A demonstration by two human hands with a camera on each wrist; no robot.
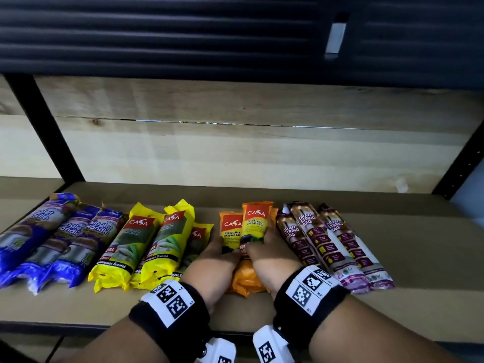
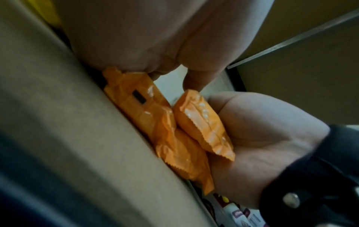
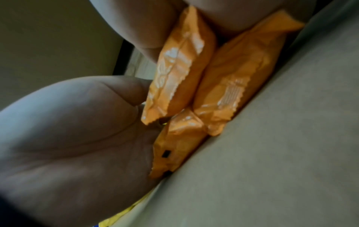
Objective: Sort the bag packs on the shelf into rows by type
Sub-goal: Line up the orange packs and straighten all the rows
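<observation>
Both hands, left hand point(image 1: 209, 260) and right hand point(image 1: 275, 255), grasp the orange packs point(image 1: 245, 280) from either side; the packs' long axes run front-to-back on the shelf point(image 1: 419, 258).

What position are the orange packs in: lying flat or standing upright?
Lying flat. The orange packs rest lengthwise on the shelf, labels facing up, with the left hand and right hand gripping them.

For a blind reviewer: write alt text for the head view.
Both hands, left hand and right hand, grip orange packs on a shelf. Blue packs, yellow packs and maroon packs lie grouped alongside.
</observation>
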